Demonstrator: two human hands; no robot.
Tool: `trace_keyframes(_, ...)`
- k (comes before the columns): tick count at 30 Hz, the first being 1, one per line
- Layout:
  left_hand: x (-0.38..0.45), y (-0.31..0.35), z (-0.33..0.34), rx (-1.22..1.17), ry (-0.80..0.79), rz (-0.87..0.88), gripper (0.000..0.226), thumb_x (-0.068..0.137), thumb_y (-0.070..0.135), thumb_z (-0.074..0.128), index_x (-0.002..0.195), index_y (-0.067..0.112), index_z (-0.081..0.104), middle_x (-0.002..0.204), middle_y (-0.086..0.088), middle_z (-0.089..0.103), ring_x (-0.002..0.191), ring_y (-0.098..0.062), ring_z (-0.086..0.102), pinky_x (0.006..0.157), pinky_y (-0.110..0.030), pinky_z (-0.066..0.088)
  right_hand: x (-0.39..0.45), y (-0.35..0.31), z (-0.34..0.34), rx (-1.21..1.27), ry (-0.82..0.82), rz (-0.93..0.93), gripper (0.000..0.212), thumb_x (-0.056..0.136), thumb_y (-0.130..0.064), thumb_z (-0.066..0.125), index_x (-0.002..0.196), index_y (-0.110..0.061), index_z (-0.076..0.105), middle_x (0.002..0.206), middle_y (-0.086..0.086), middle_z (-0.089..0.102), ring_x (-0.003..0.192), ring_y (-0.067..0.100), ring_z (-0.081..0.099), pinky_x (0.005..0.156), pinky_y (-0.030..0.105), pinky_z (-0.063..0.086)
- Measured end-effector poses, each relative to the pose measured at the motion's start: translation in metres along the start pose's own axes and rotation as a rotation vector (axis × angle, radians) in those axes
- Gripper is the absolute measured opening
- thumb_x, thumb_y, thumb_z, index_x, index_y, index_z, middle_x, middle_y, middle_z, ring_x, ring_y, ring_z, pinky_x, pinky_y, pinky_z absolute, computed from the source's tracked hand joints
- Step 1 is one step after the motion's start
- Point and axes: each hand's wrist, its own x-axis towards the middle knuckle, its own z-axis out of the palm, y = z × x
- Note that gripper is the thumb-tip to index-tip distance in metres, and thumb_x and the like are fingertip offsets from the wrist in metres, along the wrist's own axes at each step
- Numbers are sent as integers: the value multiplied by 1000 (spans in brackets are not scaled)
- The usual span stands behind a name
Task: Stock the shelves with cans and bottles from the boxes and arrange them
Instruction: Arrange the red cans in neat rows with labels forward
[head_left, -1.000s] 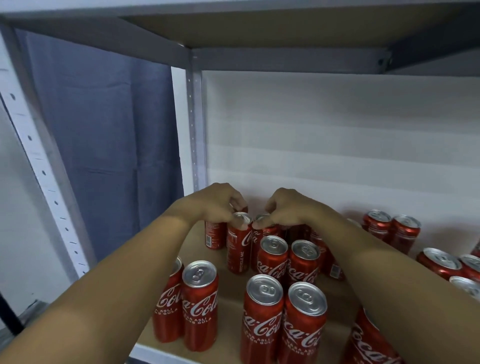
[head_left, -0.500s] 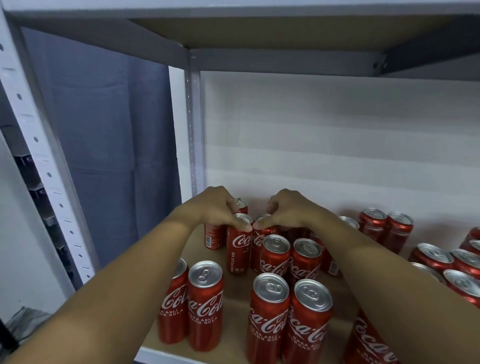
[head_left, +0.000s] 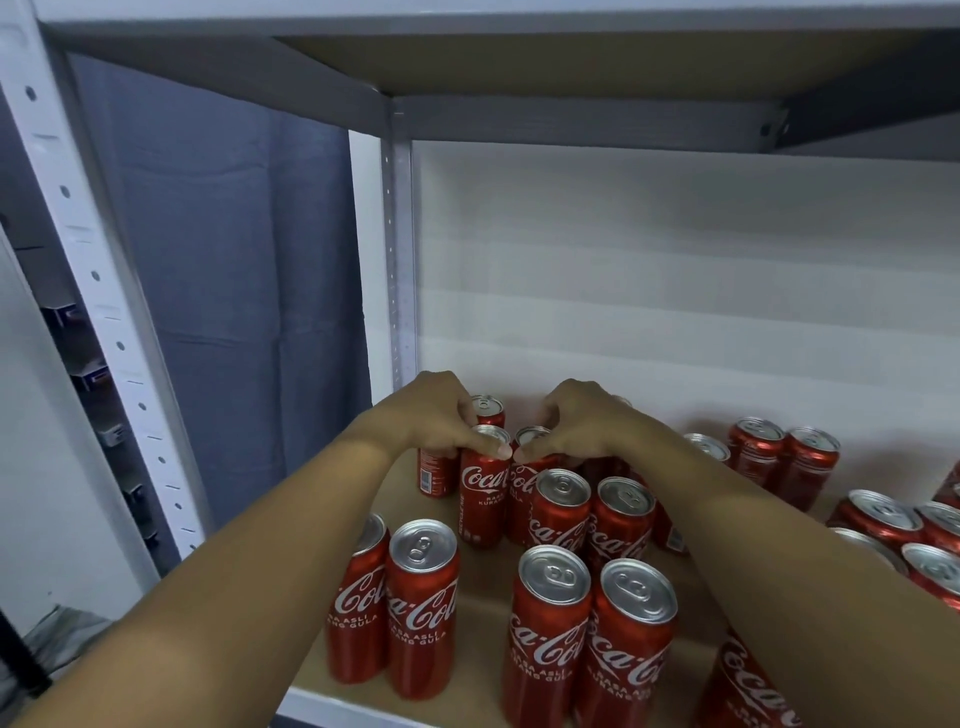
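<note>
Up close, the left hand (head_left: 431, 415) grasps a can (head_left: 484, 483) top; the right hand (head_left: 576, 421) grasps its neighbour (head_left: 522, 488) at 3 o'clock. Both stand on the wooden shelf (head_left: 483, 577) before a white wall (head_left: 675, 270).

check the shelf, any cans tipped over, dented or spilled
No can looks tipped, dented or spilled. The red cans stand upright in loose pairs with gaps, not neat rows. The left hand and right hand grip cans at the back of the shelf.

White "Coca-Cola" script showing on slim red aluminium cans (head_left: 550, 639), "RASA ASLI KURANG GULA" running beneath, "RECYCLE ME" reading up one rear can (head_left: 483, 493)
</note>
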Motion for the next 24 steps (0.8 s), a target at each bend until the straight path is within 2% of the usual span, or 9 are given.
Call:
trace_keyframes(2,1,0,3,14,3,11,49,64,55,92,92,17,79,85,3,79,76,-11,75,82,-34,63,2,-1,0,-20,-15,-12,46,69,-45,89,96,-13,70,95,2,72,82,18,70,83,39,61)
trace_keyframes(5,0,-2,-3,33,-53,50,39,71,48,91,99,22,81,95,8,78,92,-10,72,93,-39,59,4,3,-3,-1,-67,-43,34,73,-35,88,97,-21,70,100,-5,69,95,16,66,81,31,54)
trace_keyframes(7,-1,-4,-8,0,-117,61,38,72,44,91,104,25,81,99,11,79,96,-8,72,96,-40,58,3,4,-4,28,-83,-56,45,74,-35,87,112,-18,71,105,-7,67,104,17,64,84,30,51)
trace_keyframes(9,-1,-4,-9,-15,-131,39,43,71,47,91,104,24,80,95,7,80,89,-8,75,90,-37,62,3,3,-3,49,-61,-41,57,71,-41,88,118,-16,69,114,-5,68,107,18,64,92,34,54)
trace_keyframes(12,0,2,-5,16,-90,26,49,66,51,93,98,16,79,84,2,79,73,-12,77,78,-33,65,4,1,-2,91,-33,-2,50,66,-40,92,102,-11,72,101,2,73,86,20,74,80,39,63)
trace_keyframes(14,2,2,-4,15,-80,31,47,67,45,94,98,12,79,84,1,79,72,-13,77,77,-32,65,5,0,-2,77,-47,-5,44,68,-35,92,97,-9,71,96,5,73,77,22,75,75,40,64)
trace_keyframes(18,5,-8,-11,31,-127,66,39,73,37,92,107,24,80,101,10,79,97,-10,73,95,-38,59,4,4,-4,56,-101,-90,29,74,-29,89,97,-19,74,105,-1,72,99,21,68,91,45,58)
trace_keyframes(21,4,-17,-15,-42,-173,62,41,76,32,90,115,27,78,110,11,77,106,-7,71,101,-39,56,1,0,-3,63,-98,-127,41,75,-31,87,112,-21,73,117,-4,70,112,17,62,102,43,50)
trace_keyframes(24,4,-17,-13,-57,-124,66,50,68,44,94,113,27,78,107,11,78,103,-6,72,99,-37,57,5,-5,0,-19,-57,-84,62,70,-45,88,120,-15,68,118,0,69,108,19,64,95,38,54)
